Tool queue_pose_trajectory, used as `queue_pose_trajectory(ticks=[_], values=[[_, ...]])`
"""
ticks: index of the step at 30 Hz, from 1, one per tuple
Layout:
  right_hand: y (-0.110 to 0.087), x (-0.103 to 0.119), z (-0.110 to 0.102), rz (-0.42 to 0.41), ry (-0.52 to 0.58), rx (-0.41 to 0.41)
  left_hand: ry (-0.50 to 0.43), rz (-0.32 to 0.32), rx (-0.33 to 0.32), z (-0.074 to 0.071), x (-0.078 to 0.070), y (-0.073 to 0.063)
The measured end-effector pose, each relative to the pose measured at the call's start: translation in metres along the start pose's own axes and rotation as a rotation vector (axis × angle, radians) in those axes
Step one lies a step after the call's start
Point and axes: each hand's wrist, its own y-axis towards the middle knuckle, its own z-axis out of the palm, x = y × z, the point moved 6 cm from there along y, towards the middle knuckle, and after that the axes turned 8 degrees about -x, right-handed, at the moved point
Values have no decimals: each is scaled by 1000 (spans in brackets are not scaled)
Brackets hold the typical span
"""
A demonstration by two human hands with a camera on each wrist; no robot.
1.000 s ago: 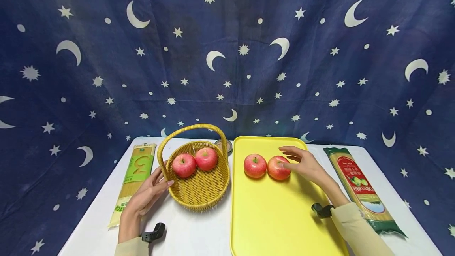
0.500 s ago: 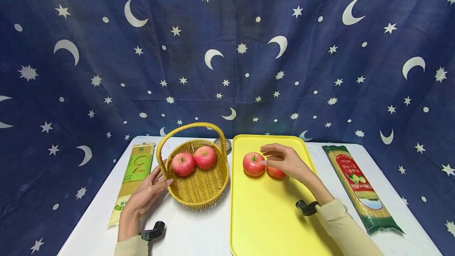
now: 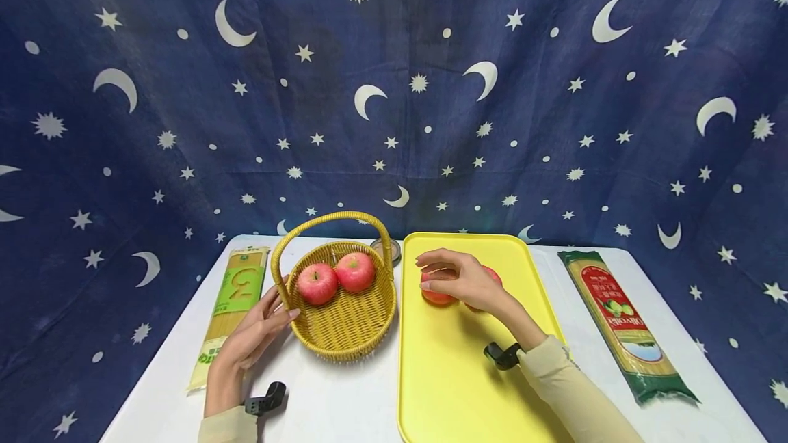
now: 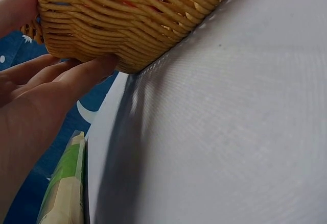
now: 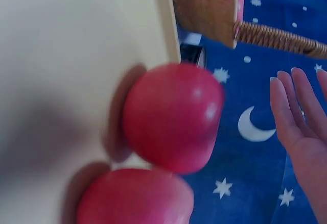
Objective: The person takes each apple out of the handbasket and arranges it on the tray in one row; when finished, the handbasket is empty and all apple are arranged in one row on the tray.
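A yellow wicker basket point(image 3: 347, 333) with a tall arched handle stands left of centre, holding two red apples point(image 3: 317, 284). My left hand point(image 3: 252, 337) grips its left side, thumb at the rim and fingers against the outer weave point(image 4: 112, 35). Two more apples sit side by side on the yellow tray point(image 3: 468, 388). Above the left one point(image 3: 438, 297), my right hand point(image 3: 462, 282) hovers with fingers extended and partly covers both in the head view. The right wrist view shows these apples, one point(image 5: 173, 117) beyond the other point(image 5: 138, 198), with that hand apart from them.
On the left lies a pack of noodles point(image 3: 237, 299) with a green label. A pasta pack point(image 3: 622, 320) with a red label lies right of the tray. Behind the basket is a small round item point(image 3: 395, 253). A blue star-and-moon curtain point(image 3: 394, 87) hangs behind the white table.
My right hand has moved left across the tray, from the right apple to over the left one. The left hand keeps its hold on the basket, and the apples have not moved.
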Motion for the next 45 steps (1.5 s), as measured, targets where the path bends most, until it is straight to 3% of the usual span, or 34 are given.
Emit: queue_pose_trajectory(ticks=[8,17,24,32,45], values=[[7,19,30,-40,17,74,9,-7,-1,0,0,-2],[16,33,62,-94,-47,164,18,-17,0,0,0,-4],[35,44,83,-92,-25,216,22,-3,0,1,-2,0],[59,49,95,-101,-59,230,-9,1,5,3,-4,5],[84,37,124,-51,-168,148,-15,-20,-21,0,-2,2]])
